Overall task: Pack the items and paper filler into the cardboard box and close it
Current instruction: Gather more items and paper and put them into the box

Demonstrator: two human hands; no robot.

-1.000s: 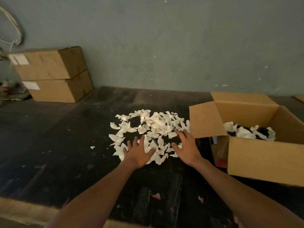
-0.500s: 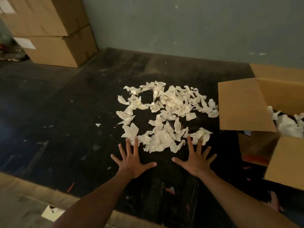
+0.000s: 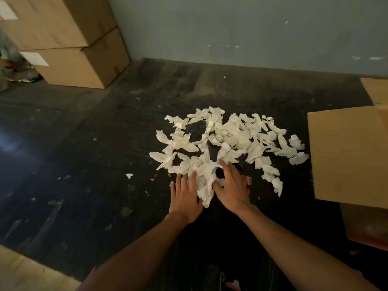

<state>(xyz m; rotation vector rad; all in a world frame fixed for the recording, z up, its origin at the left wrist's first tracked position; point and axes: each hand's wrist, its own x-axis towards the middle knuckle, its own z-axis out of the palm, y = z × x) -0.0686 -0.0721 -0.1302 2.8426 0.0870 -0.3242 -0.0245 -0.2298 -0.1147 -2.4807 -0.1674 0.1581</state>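
Observation:
Torn white paper filler lies in a loose pile on the dark table. A black textured item shows through the pile near its far left. My left hand and my right hand press in from both sides on a clump of filler at the pile's near edge, fingers straight and close together. The open cardboard box stands at the right edge, with only its left flap and part of a side showing; its inside is out of view.
Two closed cardboard boxes are stacked at the far left against the grey wall. Small paper scraps and bits dot the table left of the pile. The table's pale front edge runs across the lower left corner.
Both hands went from lying spread flat in front of the pile to pushing forward and inward, bunching a clump of filler between them. The view has shifted so the box sits farther right.

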